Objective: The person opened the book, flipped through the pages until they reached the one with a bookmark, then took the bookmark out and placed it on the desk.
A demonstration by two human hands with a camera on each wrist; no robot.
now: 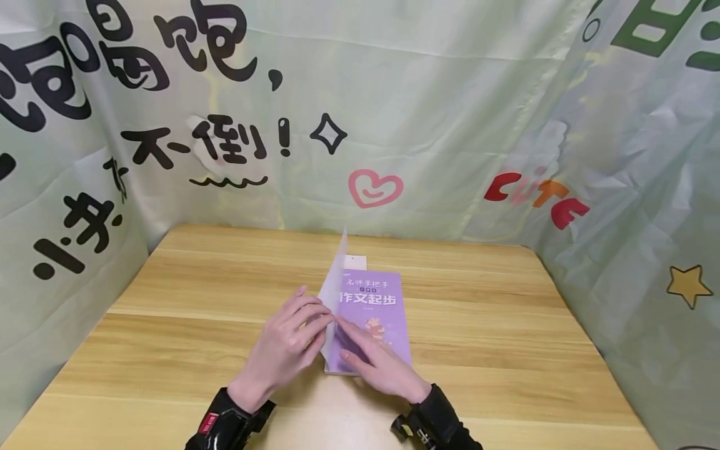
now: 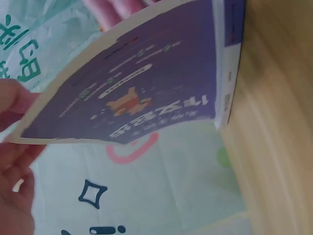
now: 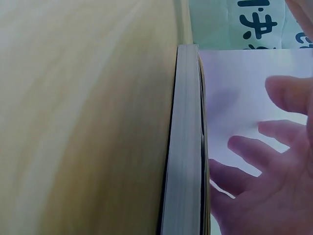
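A purple book (image 1: 388,319) with white Chinese lettering lies on the wooden table, its spine toward the left. Its front cover (image 1: 337,275) stands raised almost upright, and the left wrist view shows the purple printed outside of that cover (image 2: 161,73) bending. My left hand (image 1: 289,337) pinches the free edge of the cover between thumb and fingers. Over the purple title page, my right hand (image 1: 379,359) has its fingers extended toward the fold; in the right wrist view the fingers are spread (image 3: 249,152) beside the thick page block (image 3: 186,137).
A small white piece (image 1: 355,262) sticks out behind the book's far edge. The wooden table (image 1: 495,325) stretches to both sides. A pale curtain (image 1: 439,137) with printed lettering, a heart and stars hangs around its back and sides.
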